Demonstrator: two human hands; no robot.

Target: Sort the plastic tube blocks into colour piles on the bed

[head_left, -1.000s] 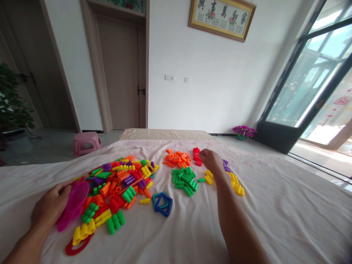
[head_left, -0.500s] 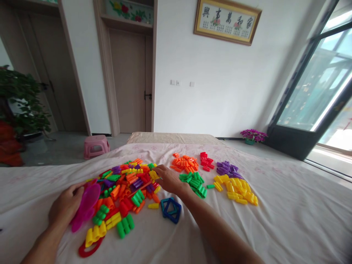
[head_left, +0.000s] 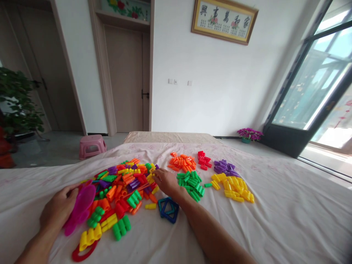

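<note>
A mixed heap of coloured plastic pieces (head_left: pixel 118 190) lies on the pale cloth, between my two hands. At its left edge my left hand (head_left: pixel 59 207) is closed on a flat magenta piece (head_left: pixel 81 205), fingertips partly hidden behind it. My right hand (head_left: pixel 166 181) reaches the heap's right edge with its fingers bent together at some yellow pieces; what they pinch, if anything, is too small to tell. Blue frame-shaped pieces (head_left: pixel 168 210) lie just below my right wrist. A single yellow piece (head_left: pixel 150 206) rests beside them.
Right of my right hand lie separate piles: orange (head_left: pixel 182 162), red (head_left: pixel 204 160), green (head_left: pixel 191 185), purple (head_left: pixel 225 168) and yellow (head_left: pixel 238 189). A red ring-like piece (head_left: pixel 85 253) sits at the near left. Beyond the cloth stands a pink stool (head_left: pixel 92 146).
The whole view has shifted slightly, moving the scene left in the picture. My right hand's fingers have drawn in a little at the heap's edge. My left hand stays at the magenta piece.
</note>
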